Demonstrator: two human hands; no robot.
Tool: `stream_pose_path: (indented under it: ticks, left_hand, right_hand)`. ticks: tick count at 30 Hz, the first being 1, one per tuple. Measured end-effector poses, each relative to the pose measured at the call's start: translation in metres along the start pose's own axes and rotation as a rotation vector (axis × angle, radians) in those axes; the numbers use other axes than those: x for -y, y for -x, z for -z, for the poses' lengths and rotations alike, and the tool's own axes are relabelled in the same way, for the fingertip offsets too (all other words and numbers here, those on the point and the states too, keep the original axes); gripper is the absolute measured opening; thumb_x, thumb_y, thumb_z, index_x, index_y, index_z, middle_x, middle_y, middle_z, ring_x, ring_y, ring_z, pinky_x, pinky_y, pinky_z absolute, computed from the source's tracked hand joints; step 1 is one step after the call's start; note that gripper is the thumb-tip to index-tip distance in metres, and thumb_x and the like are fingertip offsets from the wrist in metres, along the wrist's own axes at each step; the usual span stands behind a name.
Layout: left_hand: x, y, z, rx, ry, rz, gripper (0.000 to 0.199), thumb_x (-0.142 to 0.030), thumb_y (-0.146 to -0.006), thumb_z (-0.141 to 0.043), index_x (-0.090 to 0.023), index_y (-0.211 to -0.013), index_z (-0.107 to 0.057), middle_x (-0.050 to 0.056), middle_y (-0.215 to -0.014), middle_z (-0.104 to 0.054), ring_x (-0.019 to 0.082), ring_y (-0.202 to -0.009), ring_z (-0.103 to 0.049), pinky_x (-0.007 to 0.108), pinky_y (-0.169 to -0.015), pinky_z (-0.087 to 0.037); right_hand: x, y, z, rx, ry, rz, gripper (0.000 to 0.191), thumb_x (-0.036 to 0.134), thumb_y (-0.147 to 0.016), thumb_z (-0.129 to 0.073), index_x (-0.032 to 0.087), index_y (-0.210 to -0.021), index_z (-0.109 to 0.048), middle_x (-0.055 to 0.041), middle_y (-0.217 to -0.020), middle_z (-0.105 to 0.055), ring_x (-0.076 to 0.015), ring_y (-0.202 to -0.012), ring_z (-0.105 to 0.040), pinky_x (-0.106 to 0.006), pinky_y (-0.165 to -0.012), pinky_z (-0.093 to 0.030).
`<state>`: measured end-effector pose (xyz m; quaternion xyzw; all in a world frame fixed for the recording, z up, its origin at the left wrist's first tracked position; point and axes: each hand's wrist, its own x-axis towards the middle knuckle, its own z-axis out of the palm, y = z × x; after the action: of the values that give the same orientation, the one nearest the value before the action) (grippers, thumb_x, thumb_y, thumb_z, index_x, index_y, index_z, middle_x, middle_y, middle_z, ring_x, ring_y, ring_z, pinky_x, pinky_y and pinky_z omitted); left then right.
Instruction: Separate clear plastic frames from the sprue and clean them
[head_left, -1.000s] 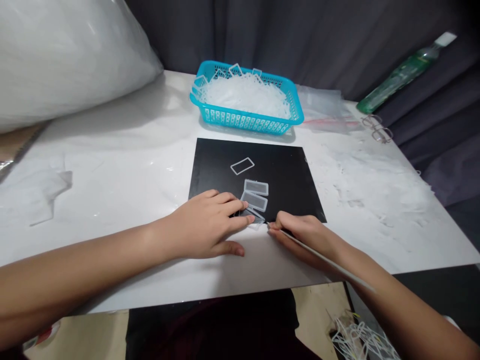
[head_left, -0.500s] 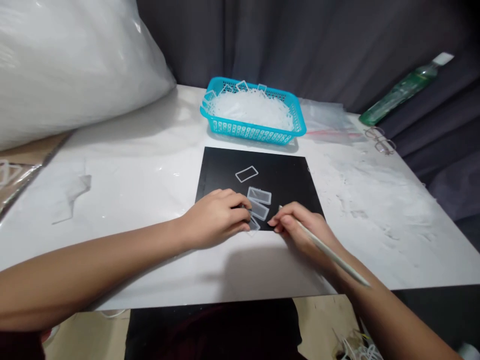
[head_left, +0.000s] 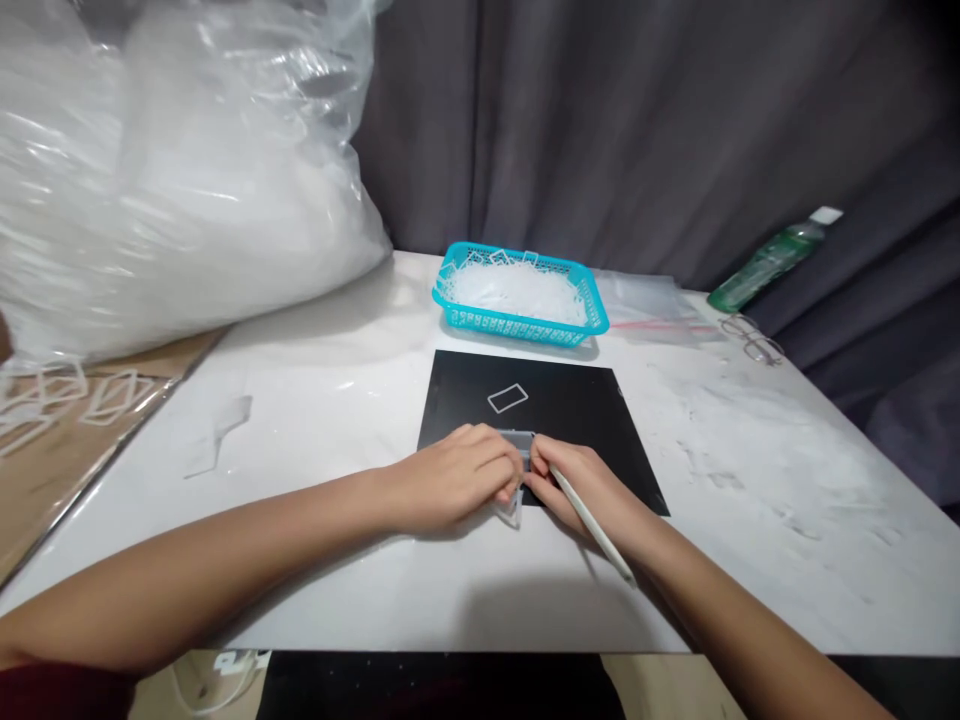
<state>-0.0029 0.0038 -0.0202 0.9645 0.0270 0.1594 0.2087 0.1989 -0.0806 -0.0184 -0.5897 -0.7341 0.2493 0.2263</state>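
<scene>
My left hand (head_left: 466, 476) is closed, its fingers curled over small clear plastic rectangles lying on a black mat (head_left: 581, 400). One clear rectangle (head_left: 517, 438) shows beyond the fingertips, and a tilted clear piece (head_left: 511, 512) sticks out below them. Close beside it, my right hand (head_left: 592, 485) grips a thin white stick (head_left: 596, 525) that slants back over the wrist. The right fingertips are at the edge of the clear pieces; the stick's front tip is hidden. A thin white rectangular frame (head_left: 508, 398) lies farther up the mat.
Behind the mat stands a blue basket (head_left: 517, 329) heaped with white frames. A large stuffed plastic bag (head_left: 225, 190) fills the left, near loose frames on brown cardboard (head_left: 112, 460). Flat plastic bags (head_left: 645, 305), a green bottle (head_left: 772, 258) and eyeglasses (head_left: 752, 340) lie at back right.
My right hand has moved left, up against the clear pieces and my left hand. The spread pieces are now mostly covered. The view has tilted up, showing more of the big bag.
</scene>
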Motion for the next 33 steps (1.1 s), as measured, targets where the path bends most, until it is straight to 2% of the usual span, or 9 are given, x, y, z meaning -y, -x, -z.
stream_pose_path:
  ticks: [4, 7, 13, 16, 19, 22, 27, 30, 33]
  left_hand:
    - [0.0, 0.0, 0.011, -0.044, 0.096, -0.049, 0.015, -0.009, -0.091, -0.039, -0.018, -0.083, -0.048, 0.002, -0.077, -0.06, 0.015, -0.074, -0.048, 0.027, -0.073, -0.038]
    - [-0.004, 0.0, 0.007, -0.062, 0.273, 0.084, 0.011, -0.015, -0.091, -0.039, -0.019, -0.083, -0.046, 0.002, -0.076, -0.058, 0.014, -0.071, -0.049, 0.026, -0.07, -0.039]
    - [-0.013, -0.01, -0.003, -0.449, 1.063, 0.544, 0.02, -0.039, -0.094, -0.047, -0.02, -0.098, -0.044, -0.002, -0.073, -0.054, 0.01, -0.064, -0.052, 0.022, -0.062, -0.042]
    - [-0.011, -0.015, -0.002, -0.527, 1.349, 0.649, 0.026, -0.035, -0.083, -0.062, -0.017, -0.1, -0.052, -0.001, -0.076, -0.058, 0.01, -0.066, -0.056, 0.021, -0.062, -0.044]
    - [-0.007, -0.015, 0.0, -0.486, 1.521, 0.689, 0.028, -0.039, -0.076, -0.062, -0.012, -0.081, -0.057, 0.004, -0.076, -0.06, 0.013, -0.07, -0.06, 0.024, -0.067, -0.049]
    - [-0.002, -0.012, -0.002, -0.452, 1.46, 0.757, 0.036, -0.048, -0.076, -0.063, -0.014, -0.074, -0.05, 0.0, -0.065, -0.056, 0.011, -0.063, -0.058, 0.025, -0.065, -0.05]
    - [0.001, -0.007, -0.008, -0.269, 1.15, 0.719, 0.047, -0.051, -0.076, -0.068, -0.018, -0.102, -0.046, -0.004, -0.066, -0.057, 0.009, -0.056, -0.055, 0.021, -0.055, -0.047]
    - [0.001, -0.005, -0.005, -0.141, 0.912, 0.708, 0.04, -0.055, -0.084, -0.056, -0.014, -0.086, -0.055, -0.002, -0.067, -0.056, 0.011, -0.06, -0.058, 0.02, -0.054, -0.045]
    - [-0.002, -0.005, 0.0, -0.16, 0.759, 0.701, 0.042, -0.054, -0.089, -0.047, -0.015, -0.074, -0.052, -0.003, -0.064, -0.052, 0.012, -0.06, -0.061, 0.018, -0.051, -0.041]
  right_hand:
    - [-0.004, 0.002, -0.006, -0.052, -0.047, -0.057, 0.023, 0.02, -0.083, -0.053, 0.022, -0.071, -0.033, 0.006, -0.063, -0.048, -0.0097, -0.054, -0.04, -0.022, -0.054, -0.03]
    - [-0.003, 0.003, -0.008, -0.101, -0.159, -0.045, 0.022, 0.019, -0.081, -0.054, 0.023, -0.074, -0.033, 0.0051, -0.068, -0.049, -0.0099, -0.056, -0.041, -0.023, -0.056, -0.032]
    - [0.011, -0.002, -0.013, 0.011, -1.025, 0.034, 0.029, 0.034, -0.082, -0.06, 0.024, -0.084, -0.032, -0.0048, -0.106, -0.058, -0.0181, -0.091, -0.06, -0.031, -0.076, -0.045]
    - [0.013, -0.004, -0.019, -0.044, -1.07, -0.036, 0.036, 0.04, -0.08, -0.066, 0.023, -0.083, -0.035, -0.002, -0.093, -0.06, -0.0167, -0.081, -0.062, -0.027, -0.067, -0.046]
    - [0.012, -0.005, -0.022, -0.136, -1.01, -0.168, 0.036, 0.038, -0.081, -0.067, 0.023, -0.08, -0.035, 0.0016, -0.08, -0.061, -0.0135, -0.067, -0.061, -0.024, -0.058, -0.045]
    - [0.013, -0.004, -0.021, -0.104, -0.923, -0.19, 0.034, 0.039, -0.084, -0.064, 0.023, -0.081, -0.034, 0.0016, -0.072, -0.064, -0.0123, -0.057, -0.06, -0.024, -0.052, -0.045]
    - [0.015, -0.002, -0.017, -0.074, -0.819, -0.143, 0.03, 0.039, -0.088, -0.057, 0.024, -0.08, -0.032, 0.0059, -0.06, -0.057, -0.0101, -0.048, -0.052, -0.021, -0.045, -0.039]
    - [0.012, -0.002, -0.015, -0.117, -0.846, -0.099, 0.03, 0.036, -0.089, -0.055, 0.024, -0.078, -0.03, 0.0075, -0.062, -0.052, -0.0076, -0.049, -0.045, -0.019, -0.046, -0.034]
    - [0.009, -0.002, -0.014, -0.124, -0.917, -0.073, 0.028, 0.034, -0.091, -0.053, 0.024, -0.079, -0.03, 0.008, -0.063, -0.049, -0.0071, -0.051, -0.04, -0.019, -0.048, -0.03]
